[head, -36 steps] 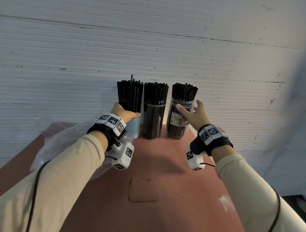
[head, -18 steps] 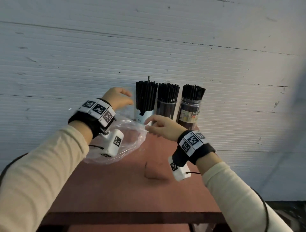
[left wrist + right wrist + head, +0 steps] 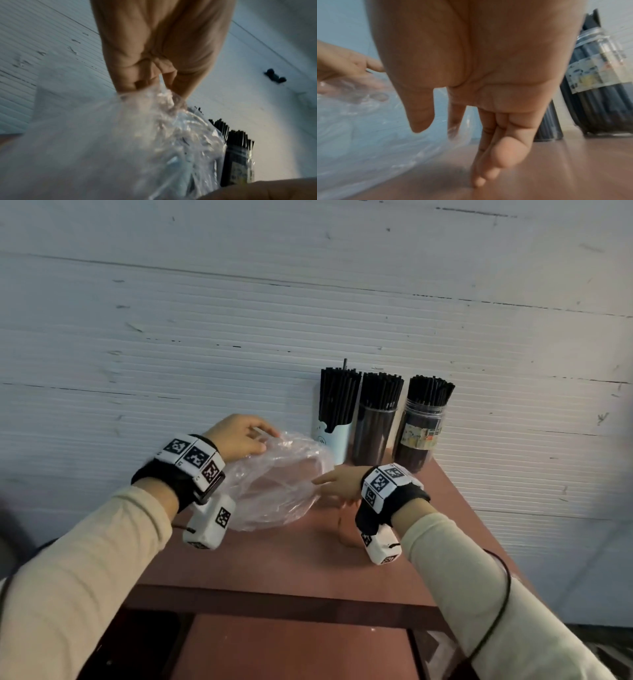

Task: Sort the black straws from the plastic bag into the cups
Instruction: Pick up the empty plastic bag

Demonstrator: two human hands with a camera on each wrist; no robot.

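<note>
Plastic bag (image 3: 274, 484) in left fingers (image 3: 255, 436)

head view downward, wrist views close, sharing bag (image 3: 277, 484)

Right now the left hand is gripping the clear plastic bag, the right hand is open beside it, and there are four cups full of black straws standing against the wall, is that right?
Not quite: there are three cups of black straws against the wall, not four, as the head view shows. The rest holds: the left hand grips the clear plastic bag, and the right hand is open beside it.
</note>
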